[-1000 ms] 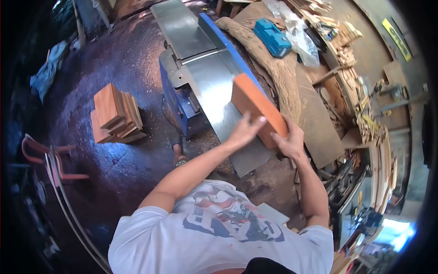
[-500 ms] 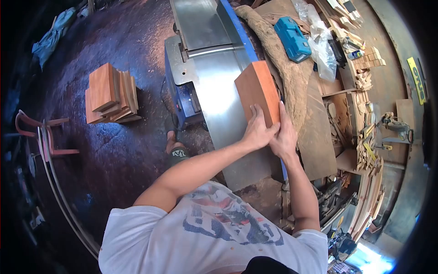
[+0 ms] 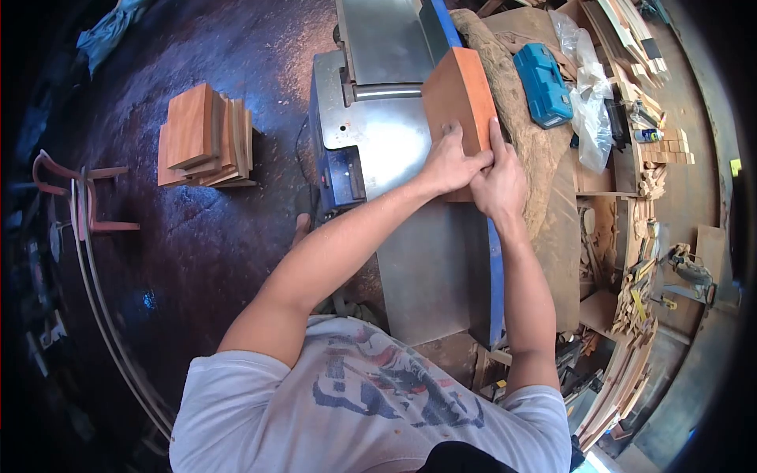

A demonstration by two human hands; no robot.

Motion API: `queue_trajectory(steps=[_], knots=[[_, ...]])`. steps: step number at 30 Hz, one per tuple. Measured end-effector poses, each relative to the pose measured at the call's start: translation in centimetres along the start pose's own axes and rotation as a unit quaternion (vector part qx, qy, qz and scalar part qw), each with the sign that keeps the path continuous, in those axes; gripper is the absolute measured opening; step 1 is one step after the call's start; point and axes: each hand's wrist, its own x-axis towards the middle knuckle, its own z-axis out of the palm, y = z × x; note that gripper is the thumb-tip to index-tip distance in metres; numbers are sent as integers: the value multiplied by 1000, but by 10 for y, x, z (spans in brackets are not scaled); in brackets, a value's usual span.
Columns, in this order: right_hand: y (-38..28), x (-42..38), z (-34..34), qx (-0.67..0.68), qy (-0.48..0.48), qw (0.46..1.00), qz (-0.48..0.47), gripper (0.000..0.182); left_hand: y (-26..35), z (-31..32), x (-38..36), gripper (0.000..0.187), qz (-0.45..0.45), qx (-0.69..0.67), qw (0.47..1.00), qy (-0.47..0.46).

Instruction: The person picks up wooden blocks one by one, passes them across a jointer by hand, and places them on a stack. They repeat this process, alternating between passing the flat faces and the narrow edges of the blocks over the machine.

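Note:
A reddish-brown wooden board (image 3: pixel 457 91) stands on its edge on the metal table of a jointer (image 3: pixel 430 276), close to the blue fence (image 3: pixel 495 276). My left hand (image 3: pixel 456 164) grips the near part of the board, its thumb up against the broad left face. On the right, my right hand (image 3: pixel 502 180) holds the near end, with a finger stretched along the board's upper edge. The two hands touch each other. The board's far end reaches over the cutter slot (image 3: pixel 388 91), and its lower edge is partly hidden.
Several cut boards (image 3: pixel 189 130) are stacked on the floor at left, near a pink chair (image 3: pixel 91 201). Beyond the fence lie a rough log (image 3: pixel 505 94), a teal tool case (image 3: pixel 544 85) and clear plastic bags (image 3: pixel 590 118). Shelves with wood offcuts (image 3: pixel 637 296) line the right.
Both hands have pushed the board forward along the jointer table, toward and over the cutter slot. The head view has shifted, so the surroundings sit differently. The grip looks the same.

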Motion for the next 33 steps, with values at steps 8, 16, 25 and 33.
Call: queue_trajectory(steps=[8, 16, 25, 33], knots=[[-13, 45, 8, 5, -12, 1000, 18, 82, -3, -26, 42, 114, -6, -76, 997, -28], [-28, 105, 18, 15, -16, 999, 25, 84, -17, -46, 107, 90, 32, -102, 994, 5], [-49, 162, 23, 11, -16, 1000, 17, 83, -9, -81, 162, 83, -10, -164, 986, -26], [-61, 207, 31, 20, 8, 1000, 21, 83, -3, -105, 205, 84, -13, -110, 994, -3]])
